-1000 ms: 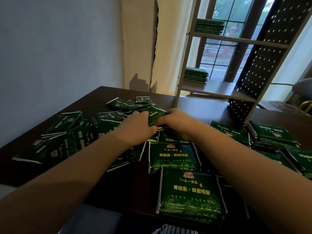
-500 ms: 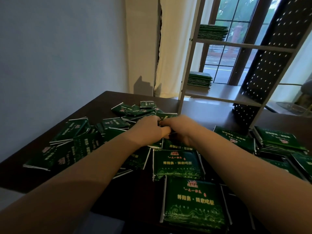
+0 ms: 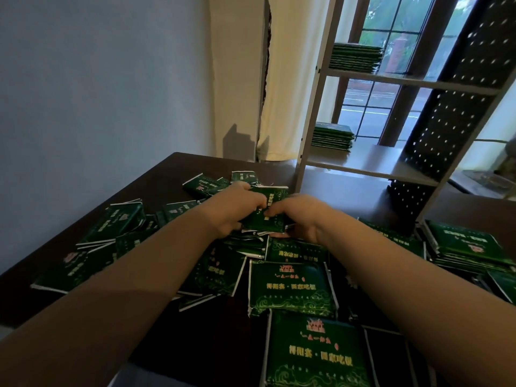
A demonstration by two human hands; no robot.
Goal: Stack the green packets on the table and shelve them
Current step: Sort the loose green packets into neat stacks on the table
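Head view: left hand (image 3: 233, 209) and right hand (image 3: 303, 216) grip a small bundle of glossy green foil packets (image 3: 269, 216), now raised off the loose heap (image 3: 125, 233) on the dark bench (image 3: 173, 174); fingers (image 3: 252, 196) curl round it, seemingly squaring a stack; shelving remains.

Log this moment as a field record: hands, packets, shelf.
left hand: grips the held packet at its left edge
right hand: pinches the same packet from the right
held packet: tilted, above the loose packets
loose packets: scattered across the table
table stack: squared pile at right
shelf: lower stack and upper stack, one per board
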